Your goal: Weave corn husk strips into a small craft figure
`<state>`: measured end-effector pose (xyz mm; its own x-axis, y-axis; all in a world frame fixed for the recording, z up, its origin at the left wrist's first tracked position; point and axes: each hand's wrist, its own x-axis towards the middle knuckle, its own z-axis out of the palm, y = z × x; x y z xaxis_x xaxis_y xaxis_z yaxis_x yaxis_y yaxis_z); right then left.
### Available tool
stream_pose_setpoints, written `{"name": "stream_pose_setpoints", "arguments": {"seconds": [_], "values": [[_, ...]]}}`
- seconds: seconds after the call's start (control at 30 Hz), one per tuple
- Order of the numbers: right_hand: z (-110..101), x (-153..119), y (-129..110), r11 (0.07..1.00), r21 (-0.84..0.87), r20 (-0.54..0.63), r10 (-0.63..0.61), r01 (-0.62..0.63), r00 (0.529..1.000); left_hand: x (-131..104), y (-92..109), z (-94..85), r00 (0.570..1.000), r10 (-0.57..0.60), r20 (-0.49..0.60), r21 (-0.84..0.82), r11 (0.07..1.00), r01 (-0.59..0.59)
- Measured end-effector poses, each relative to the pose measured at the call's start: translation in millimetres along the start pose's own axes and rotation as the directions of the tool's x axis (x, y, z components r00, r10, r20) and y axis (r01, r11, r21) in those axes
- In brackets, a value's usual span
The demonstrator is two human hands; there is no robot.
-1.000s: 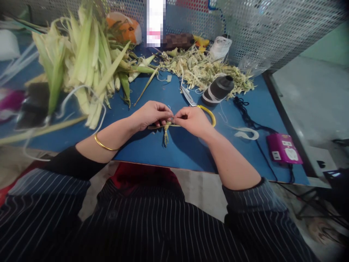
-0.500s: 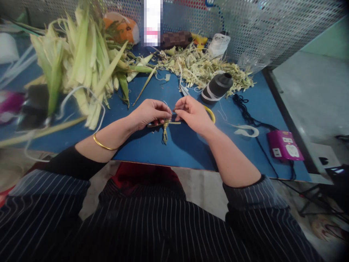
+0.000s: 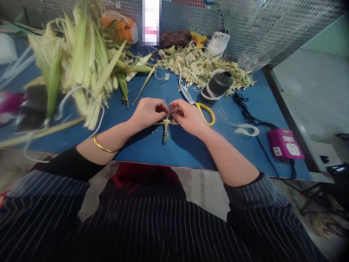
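Observation:
A small braided piece of corn husk (image 3: 166, 131) lies near the table's front edge, its looped tail pointing toward me and a thin strip crossing its upper end. My left hand (image 3: 150, 112) pinches its upper end between thumb and fingers. From the other side, my right hand (image 3: 187, 115) closes its fingers at the same spot, where a fine pale thread (image 3: 164, 103) stands up; the exact grip is partly hidden. Scissors (image 3: 206, 114) with yellow handles rest just beyond my right hand, blades pointing away. Behind them a black thread cone (image 3: 218, 86) lies tilted.
Long green corn husks (image 3: 81, 58) are heaped at the left. Shredded husk pieces (image 3: 196, 65) spread along the back, near a white-wrapped spool (image 3: 218, 43). A purple box (image 3: 285, 143) with black cords sits at the right edge, by a white curled strip (image 3: 247, 130).
My right hand has moved left, its fingers now meeting the left hand's at the braided husk. More of the yellow scissor handle shows. The crossing strip has shifted slightly.

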<state>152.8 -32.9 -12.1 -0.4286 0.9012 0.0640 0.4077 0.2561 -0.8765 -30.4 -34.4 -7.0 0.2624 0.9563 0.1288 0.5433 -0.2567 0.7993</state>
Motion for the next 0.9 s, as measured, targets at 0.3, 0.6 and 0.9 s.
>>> {"name": "stream_pose_setpoints", "arguments": {"seconds": [0.3,0.6,0.9], "values": [[0.4,0.3,1.7,0.998,-0.045,0.009,-0.051,0.051,0.999,-4.4,-3.1,7.1,0.967,0.251,-0.036,0.344,0.912,-0.224],[0.3,2.4,3.9,0.993,-0.107,-0.024,-0.051,0.049,0.998,-7.7,-3.2,10.0,0.923,0.384,-0.011,0.408,0.845,-0.346],[-0.2,4.2,7.9,0.982,-0.176,-0.097,-0.085,0.067,0.992,-7.0,-6.2,9.5,0.897,0.435,-0.084,0.351,0.855,-0.382]]}}
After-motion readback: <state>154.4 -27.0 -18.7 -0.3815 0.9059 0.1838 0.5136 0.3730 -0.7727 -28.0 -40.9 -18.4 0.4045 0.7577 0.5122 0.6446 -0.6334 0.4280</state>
